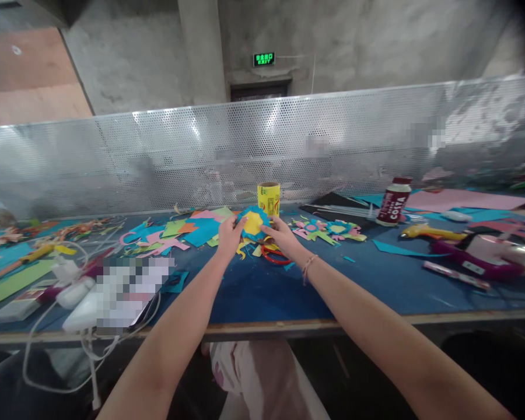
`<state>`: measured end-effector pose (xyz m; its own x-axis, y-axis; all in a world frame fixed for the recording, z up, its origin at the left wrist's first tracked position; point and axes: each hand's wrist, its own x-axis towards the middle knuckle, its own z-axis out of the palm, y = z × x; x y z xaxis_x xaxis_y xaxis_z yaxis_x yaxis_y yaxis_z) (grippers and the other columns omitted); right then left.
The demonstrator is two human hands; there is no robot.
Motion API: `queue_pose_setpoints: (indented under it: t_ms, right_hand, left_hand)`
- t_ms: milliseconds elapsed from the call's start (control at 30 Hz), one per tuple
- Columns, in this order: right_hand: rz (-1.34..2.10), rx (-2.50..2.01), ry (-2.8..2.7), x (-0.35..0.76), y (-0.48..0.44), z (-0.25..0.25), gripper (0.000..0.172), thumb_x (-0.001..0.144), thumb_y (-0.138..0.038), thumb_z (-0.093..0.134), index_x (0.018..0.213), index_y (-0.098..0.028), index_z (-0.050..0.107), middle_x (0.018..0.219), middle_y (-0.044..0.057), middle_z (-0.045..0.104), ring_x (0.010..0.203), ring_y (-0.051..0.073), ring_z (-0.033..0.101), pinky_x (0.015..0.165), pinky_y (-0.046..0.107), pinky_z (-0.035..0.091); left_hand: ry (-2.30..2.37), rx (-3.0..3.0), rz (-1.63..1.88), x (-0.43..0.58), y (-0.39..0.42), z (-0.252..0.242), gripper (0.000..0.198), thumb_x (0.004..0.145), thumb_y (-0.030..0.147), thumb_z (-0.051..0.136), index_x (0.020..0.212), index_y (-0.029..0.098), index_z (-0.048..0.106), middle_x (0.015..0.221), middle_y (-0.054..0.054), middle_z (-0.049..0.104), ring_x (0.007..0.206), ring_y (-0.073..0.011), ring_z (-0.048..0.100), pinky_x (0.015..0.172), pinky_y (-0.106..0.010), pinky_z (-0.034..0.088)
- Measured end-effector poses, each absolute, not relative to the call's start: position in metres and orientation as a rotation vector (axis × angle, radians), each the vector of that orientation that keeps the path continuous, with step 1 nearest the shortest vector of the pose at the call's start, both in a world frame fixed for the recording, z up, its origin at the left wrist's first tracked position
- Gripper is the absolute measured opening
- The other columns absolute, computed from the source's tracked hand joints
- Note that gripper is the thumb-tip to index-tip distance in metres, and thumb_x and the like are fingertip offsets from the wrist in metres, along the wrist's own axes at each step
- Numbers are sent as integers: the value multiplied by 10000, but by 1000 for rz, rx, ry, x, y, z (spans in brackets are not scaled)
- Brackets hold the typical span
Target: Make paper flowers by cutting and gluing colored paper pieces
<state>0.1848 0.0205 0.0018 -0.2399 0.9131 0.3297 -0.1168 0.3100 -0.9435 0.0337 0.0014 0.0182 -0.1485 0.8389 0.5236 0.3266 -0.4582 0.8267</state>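
Note:
Between my two hands, a little above the blue table, is a paper flower [252, 224] with a yellow middle and a blue petalled rim. My left hand [231, 234] pinches its left edge. The right edge is gripped by my right hand [284, 234], thumb in front. Red-handled scissors [275, 255] lie just below my right hand, their blades not visible. Behind the flower stands a yellow roll of tape [269, 198]. Finished-looking paper flowers [335, 228] in blue, pink and green lie to the right of my right hand.
Coloured paper sheets and scraps [201, 228] spread left of the hands. At right stand a COSTA bottle [394, 201], a yellow-handled tool [433, 233] and a purple device [481, 256]. A white power strip [81, 306] with cables sits front left. A perforated metal screen [166, 157] borders the table's back.

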Motion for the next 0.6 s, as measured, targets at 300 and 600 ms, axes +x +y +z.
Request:
queue_pose_setpoints:
  t_ms: [300,600]
  right_hand:
    - [974,-706,-1513,182,23,0,478,573,-241,643,973,-231,381,827,3,571,698,135,583,639,300,498]
    - [722,-777,-1568,186,31,-4,473,626,-300,629,1022,-215,384,807,6,527,654,131,546,595,303,481]
  left_hand:
    - [1109,1475,1683,37,9,13,364,757,535,460,746,171,486,633,10,469,526,-91,480,482,-219,435]
    - [788,1334,1458,46,6,11,337,577,360,702,774,127,559,725,-29,594,674,-160,587,650,-340,510]
